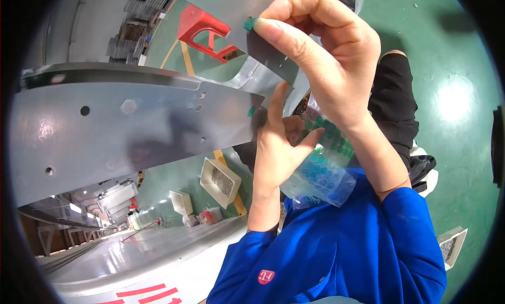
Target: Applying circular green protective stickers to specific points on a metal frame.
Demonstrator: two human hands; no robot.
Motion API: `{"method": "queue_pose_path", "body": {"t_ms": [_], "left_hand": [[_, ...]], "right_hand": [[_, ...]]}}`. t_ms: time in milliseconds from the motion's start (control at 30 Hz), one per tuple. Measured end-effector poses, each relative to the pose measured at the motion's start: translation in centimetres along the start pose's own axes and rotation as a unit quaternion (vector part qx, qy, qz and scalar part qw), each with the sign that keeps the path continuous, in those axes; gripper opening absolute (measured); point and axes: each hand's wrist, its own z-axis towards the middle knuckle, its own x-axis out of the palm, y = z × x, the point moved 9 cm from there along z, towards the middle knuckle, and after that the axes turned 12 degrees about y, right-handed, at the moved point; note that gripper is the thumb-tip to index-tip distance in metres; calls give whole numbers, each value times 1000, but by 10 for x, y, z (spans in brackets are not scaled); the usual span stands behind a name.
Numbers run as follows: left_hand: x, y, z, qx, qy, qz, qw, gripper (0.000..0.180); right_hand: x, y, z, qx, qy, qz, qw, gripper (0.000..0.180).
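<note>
My right hand (336,57) is raised at the top, thumb and index finger pinching a small green sticker (249,23). Lower down, my left hand (279,151) is beside the right end of a grey metal panel (158,120). Its index finger points up and its thumb stands apart, with the other fingers partly curled; I see nothing held in it. Near that end of the panel, a green round dot (251,111) sits on the metal. A clear plastic sheet of green and blue-green round stickers (323,167) lies across my lap, partly behind my hands.
Holes pierce the metal panel. Beyond it stands a red plastic stool (202,30). Cream bins (220,183) with small metal parts sit on the green floor, another bin (452,246) at the lower right. Stacked grey pieces (134,30) are at the upper left.
</note>
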Motion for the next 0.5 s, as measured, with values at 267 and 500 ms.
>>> {"method": "queue_pose_path", "body": {"t_ms": [267,500], "left_hand": [[6,6,7,13,4,-56,998,93],[6,-3,9,17,2,-30,999,94]], "right_hand": [[-5,-2,5,0,-28,25,999,9],[-10,0,4,1,-37,26,999,9]]}}
